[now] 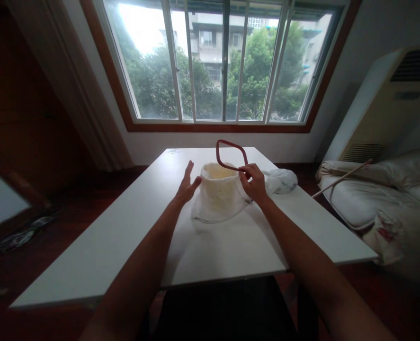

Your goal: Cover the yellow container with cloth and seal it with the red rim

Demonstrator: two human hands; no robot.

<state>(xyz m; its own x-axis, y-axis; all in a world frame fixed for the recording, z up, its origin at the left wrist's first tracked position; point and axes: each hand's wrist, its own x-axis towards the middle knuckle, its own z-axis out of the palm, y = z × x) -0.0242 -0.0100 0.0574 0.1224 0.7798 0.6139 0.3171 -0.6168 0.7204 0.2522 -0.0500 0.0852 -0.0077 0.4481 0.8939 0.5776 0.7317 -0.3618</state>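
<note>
Head view, right hand (254, 183) pinching red-brown frame (218, 154), left hand (187, 184) open beside white cloth-covered container (218, 196)

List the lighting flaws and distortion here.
Head view: the window washes out to white at upper left; the room's lower corners sink into darkness; dim shadows cross the near table; the window's sides splay outward, apparently lens distortion; fine detail on the white fabric looks smeared.
</note>
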